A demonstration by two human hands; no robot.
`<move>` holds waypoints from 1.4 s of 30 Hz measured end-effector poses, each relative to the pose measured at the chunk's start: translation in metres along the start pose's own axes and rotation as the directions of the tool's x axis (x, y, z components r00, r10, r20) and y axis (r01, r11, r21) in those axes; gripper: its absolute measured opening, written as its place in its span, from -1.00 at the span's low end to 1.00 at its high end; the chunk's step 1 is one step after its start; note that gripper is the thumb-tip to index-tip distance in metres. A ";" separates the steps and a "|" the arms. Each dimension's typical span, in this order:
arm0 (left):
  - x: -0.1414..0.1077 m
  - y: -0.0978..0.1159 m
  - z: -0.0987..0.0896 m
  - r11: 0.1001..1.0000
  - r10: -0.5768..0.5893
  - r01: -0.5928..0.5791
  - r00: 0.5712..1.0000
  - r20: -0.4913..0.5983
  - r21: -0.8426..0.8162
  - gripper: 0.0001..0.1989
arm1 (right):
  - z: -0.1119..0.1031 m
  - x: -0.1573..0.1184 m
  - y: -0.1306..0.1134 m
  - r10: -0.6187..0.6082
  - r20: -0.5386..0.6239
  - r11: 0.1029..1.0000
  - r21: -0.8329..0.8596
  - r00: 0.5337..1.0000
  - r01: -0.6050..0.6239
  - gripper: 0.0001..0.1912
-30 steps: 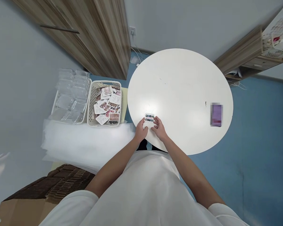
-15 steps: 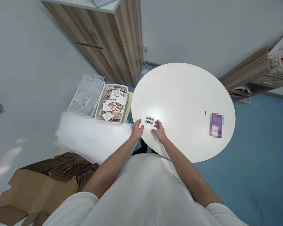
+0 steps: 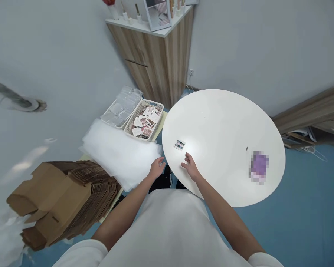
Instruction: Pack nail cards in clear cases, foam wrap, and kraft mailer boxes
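A small white card of press-on nails (image 3: pixel 179 145), with two rows of dark and bluish pieces, lies flat on the white oval table (image 3: pixel 225 122) near its left edge. My right hand (image 3: pixel 190 165) hovers over the table just below and right of the card, fingers apart, holding nothing. Off the table's left edge, my left hand (image 3: pixel 157 167) is held in the air beside the plastic sheets, its fingers apart and nothing in it. Neither hand touches the card.
Left of the table stand a basket of nail cards (image 3: pixel 144 120), a bin of clear plastic boxes (image 3: pixel 122 107) and a pile of translucent sheets (image 3: pixel 119 155). Folded cardboard boxes (image 3: pixel 69 200) are stacked lower left. A blurred purple item (image 3: pixel 259 165) lies at the table's right. Behind stands a wooden cabinet (image 3: pixel 158 66).
Both hands have drawn back from the nail card, the left one moving off the table's edge. The card stays on the table. The camera view has shifted toward the left.
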State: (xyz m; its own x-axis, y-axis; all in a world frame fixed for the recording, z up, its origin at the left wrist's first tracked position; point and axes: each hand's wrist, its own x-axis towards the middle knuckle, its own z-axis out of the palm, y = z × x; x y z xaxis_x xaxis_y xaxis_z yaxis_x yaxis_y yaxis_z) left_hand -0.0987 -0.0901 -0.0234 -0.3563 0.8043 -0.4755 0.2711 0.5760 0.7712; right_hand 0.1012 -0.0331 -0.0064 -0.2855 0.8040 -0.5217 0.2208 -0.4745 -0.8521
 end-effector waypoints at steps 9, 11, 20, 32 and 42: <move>-0.021 -0.010 -0.040 1.000 0.020 -0.020 0.999 -0.036 0.003 -0.69 | 0.014 -0.003 0.002 -0.143 -0.012 0.918 -0.375 0.990 0.128 -0.30; -0.022 -0.010 -0.055 0.999 0.038 -0.038 0.998 -0.040 -0.007 -0.69 | 0.028 -0.003 -0.003 -0.257 -0.046 0.842 -0.501 0.965 0.200 -0.34; -0.026 -0.023 -0.131 0.992 0.110 -0.114 0.991 -0.072 -0.052 -0.66 | 0.132 0.015 -0.044 -0.318 0.184 0.790 -0.491 0.930 0.367 -0.42; 0.012 0.002 -0.196 0.979 -0.042 0.003 0.981 -0.192 -0.202 -0.47 | 0.210 0.069 -0.105 -0.285 0.326 0.799 -0.439 0.901 0.412 -0.61; 0.109 0.022 -0.238 0.887 -0.314 0.132 0.874 -0.371 -0.442 -0.31 | 0.282 0.170 -0.152 -0.465 0.417 0.594 -0.508 0.781 0.624 -0.63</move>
State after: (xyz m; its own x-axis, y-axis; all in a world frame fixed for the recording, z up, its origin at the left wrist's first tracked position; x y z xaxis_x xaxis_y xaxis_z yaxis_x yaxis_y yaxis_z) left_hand -0.3441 -0.0248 0.0426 -0.7281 0.4678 -0.5011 -0.2012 0.5529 0.8086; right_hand -0.2436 0.0748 0.0223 -0.7144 0.6992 -0.0288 0.4263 0.4023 -0.8102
